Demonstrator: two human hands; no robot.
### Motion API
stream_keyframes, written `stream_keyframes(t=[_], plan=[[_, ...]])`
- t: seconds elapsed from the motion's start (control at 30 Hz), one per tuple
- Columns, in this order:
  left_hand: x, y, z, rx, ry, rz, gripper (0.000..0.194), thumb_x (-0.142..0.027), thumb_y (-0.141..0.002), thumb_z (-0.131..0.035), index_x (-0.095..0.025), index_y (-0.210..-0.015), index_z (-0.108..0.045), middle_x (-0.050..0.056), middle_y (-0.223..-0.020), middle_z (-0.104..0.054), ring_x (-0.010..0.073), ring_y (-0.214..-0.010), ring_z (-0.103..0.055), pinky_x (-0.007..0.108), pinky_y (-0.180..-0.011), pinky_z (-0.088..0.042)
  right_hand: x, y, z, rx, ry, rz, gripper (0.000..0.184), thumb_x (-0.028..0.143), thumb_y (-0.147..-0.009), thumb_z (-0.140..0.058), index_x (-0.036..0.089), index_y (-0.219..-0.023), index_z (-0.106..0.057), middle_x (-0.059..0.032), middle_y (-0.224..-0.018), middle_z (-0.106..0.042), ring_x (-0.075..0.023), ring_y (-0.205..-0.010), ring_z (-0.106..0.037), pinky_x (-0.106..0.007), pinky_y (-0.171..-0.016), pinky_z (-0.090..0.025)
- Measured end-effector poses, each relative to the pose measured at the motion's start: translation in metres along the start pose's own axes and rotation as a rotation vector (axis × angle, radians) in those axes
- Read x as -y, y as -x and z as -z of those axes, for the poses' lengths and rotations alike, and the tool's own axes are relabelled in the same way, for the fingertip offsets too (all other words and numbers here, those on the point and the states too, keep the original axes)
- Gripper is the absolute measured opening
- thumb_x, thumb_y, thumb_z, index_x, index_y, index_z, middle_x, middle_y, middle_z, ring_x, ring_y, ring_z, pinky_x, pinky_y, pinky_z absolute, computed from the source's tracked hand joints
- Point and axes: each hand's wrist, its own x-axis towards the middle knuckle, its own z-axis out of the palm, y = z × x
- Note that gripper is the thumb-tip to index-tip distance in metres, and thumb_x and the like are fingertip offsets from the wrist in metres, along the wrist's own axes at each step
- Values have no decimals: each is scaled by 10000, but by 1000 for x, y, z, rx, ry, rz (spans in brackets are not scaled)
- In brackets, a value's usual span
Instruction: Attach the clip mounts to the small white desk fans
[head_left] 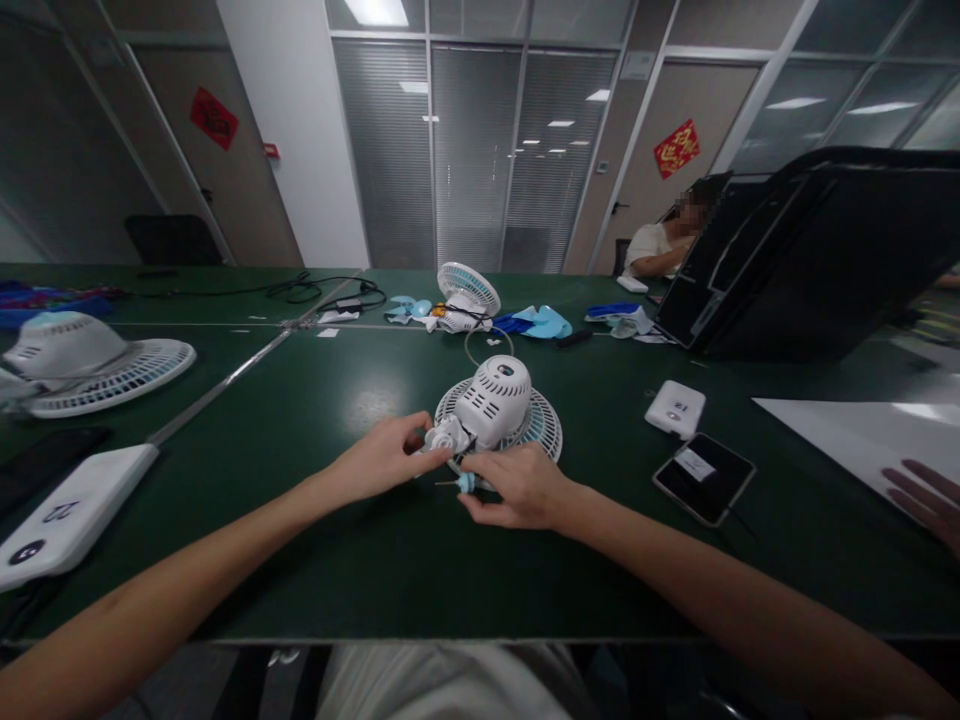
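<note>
A small white fan [495, 400] lies face down on the green table [337, 560], its motor housing up and its round grille flat on the surface. My left hand [386, 455] pinches the white neck piece at the fan's near left side. My right hand [517, 488] is closed round a small screwdriver [463, 483] with a light blue handle, which lies level and points left, just below the fan's neck. The two hands nearly meet in front of the fan.
A dark phone [703, 477] and a white box [676, 408] lie right of the fan. Another fan [90, 365] and a white box [71, 515] are at the left. A third fan [466, 295] and blue blades [541, 322] sit behind. Another person's fingers [926, 495] rest on white sheet at right.
</note>
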Motion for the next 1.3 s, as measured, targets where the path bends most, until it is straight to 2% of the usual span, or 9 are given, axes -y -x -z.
stream_keyframes(t=[0.13,0.33,0.5,0.7,0.87,0.97,1.3], plan=[[1,-1,-18,-113,77,6,432,-590,-906,-600,-169,-1002,-622,-4,-708,-639,167,-616,-563,246,-552,-365,0,0,-2,-36,4,5,309,385,-948,-587,160,-1160,-576,-29,-891,-731,-151,-687,-693,-253,-546,-459],[8,-1,-38,-155,372,-51,352,-468,-967,-560,-174,-1157,-523,43,-928,-701,166,-719,-620,252,-619,-453,-1,1,1,-54,-22,-12,276,354,-944,-591,165,-1144,-572,-13,-848,-710,-133,-629,-656,-243,-515,-436],[11,-2,-45,-193,449,-66,377,-424,-960,-583,-182,-1225,-468,53,-980,-709,184,-803,-655,266,-690,-490,-4,4,-1,-139,-43,-35,244,324,-948,-582,166,-1133,-556,-20,-844,-680,-136,-661,-641,-238,-548,-466],[15,-3,-45,-220,401,-89,375,-418,-969,-571,-175,-1241,-481,48,-944,-708,188,-800,-653,268,-673,-478,-8,4,-3,-216,-110,-67,270,270,-934,-605,179,-1173,-518,-55,-971,-660,-148,-767,-659,-217,-544,-499],[18,-2,-46,-241,286,-99,320,-418,-968,-568,-173,-1169,-524,15,-850,-679,165,-717,-613,252,-626,-435,-9,3,-2,-306,-154,-68,335,203,-929,-617,188,-1235,-483,-118,-1147,-651,-163,-848,-682,-248,-646,-583],[16,-1,-46,-252,252,-89,285,-404,-970,-557,-174,-1137,-539,6,-830,-673,156,-692,-597,245,-615,-416,-10,3,-3,-352,-162,-65,346,177,-927,-621,191,-1242,-478,-131,-1174,-652,-186,-949,-693,-266,-712,-607],[14,1,-44,-283,237,-90,259,-382,-971,-541,-168,-1113,-577,10,-830,-678,157,-677,-583,240,-602,-400,-9,3,-2,-309,-104,-73,305,149,-954,-603,188,-1251,-548,-114,-1155,-678,-191,-1012,-701,-254,-736,-618]])
